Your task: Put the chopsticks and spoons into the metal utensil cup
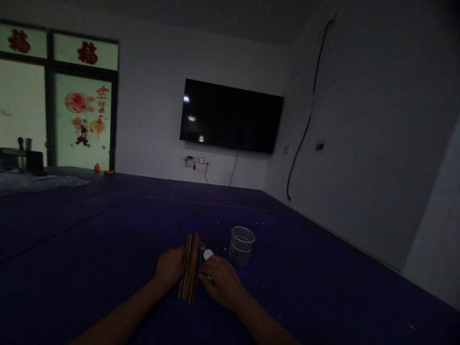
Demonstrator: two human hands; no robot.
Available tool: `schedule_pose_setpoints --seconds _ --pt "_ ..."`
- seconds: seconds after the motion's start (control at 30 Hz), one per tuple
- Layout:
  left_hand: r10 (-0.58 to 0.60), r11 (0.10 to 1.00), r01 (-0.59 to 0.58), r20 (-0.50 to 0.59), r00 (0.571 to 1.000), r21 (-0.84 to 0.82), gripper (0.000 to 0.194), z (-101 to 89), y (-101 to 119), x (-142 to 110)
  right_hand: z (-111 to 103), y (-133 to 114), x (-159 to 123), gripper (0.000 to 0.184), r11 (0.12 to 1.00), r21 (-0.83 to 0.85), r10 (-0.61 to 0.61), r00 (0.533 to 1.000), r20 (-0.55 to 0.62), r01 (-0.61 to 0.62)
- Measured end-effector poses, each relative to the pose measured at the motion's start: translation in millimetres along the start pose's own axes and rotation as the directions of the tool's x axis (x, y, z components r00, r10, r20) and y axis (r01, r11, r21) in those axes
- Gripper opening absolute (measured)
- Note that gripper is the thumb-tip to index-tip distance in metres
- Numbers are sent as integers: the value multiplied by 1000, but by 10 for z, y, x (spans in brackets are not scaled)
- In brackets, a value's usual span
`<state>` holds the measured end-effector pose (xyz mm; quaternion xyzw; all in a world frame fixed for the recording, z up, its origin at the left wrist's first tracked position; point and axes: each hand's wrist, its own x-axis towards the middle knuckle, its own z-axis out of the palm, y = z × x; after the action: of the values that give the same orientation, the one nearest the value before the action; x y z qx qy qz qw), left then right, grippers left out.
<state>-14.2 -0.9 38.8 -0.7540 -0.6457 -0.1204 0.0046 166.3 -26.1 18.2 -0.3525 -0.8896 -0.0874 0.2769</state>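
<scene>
A bundle of wooden chopsticks (190,275) lies lengthwise on the purple surface in front of me. My left hand (171,265) is at its left side, fingers curled in and pressed against the sticks. Along the right edge of the bundle lies a metal spoon (201,247). My right hand (222,280) is closed, with its thumb near the sticks. From under its fingers sticks out a utensil with a white round head (208,254), seemingly a spoon, and a bit of handle shows by the thumb. A grey metal utensil holder (240,247) stands upright just beyond my right hand.
The purple surface (108,239) stretches to the walls, with small white specks on it. Clear plastic sheeting (36,183) and small orange items (108,172) lie far left. A television (232,116) hangs on the wall, and a black cable (304,128) dangles at right.
</scene>
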Motion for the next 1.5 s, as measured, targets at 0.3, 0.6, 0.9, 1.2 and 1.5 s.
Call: schedule_pose_setpoints --seconds 0.3,0.6,0.9,1.2,1.5 --pt "-8 1000 8 8 1000 18 35 -30 24 26 1 4 4 11 1000 -10 21 999 37 -21" --pt "31 999 -30 -24 999 38 37 27 2 88 -9 9 -4 12 1000 19 12 999 34 -12" --pt "59 998 -59 -4 998 -4 39 -9 1 25 -9 6 -15 10 1000 2 3 999 40 -3" --pt "82 997 -81 -32 996 19 34 -27 23 -12 -43 -20 -2 11 1000 -3 9 999 48 -8" --pt "39 999 -37 -49 998 28 33 -62 38 -38 -42 -19 -1 12 1000 -2 -1 999 55 1"
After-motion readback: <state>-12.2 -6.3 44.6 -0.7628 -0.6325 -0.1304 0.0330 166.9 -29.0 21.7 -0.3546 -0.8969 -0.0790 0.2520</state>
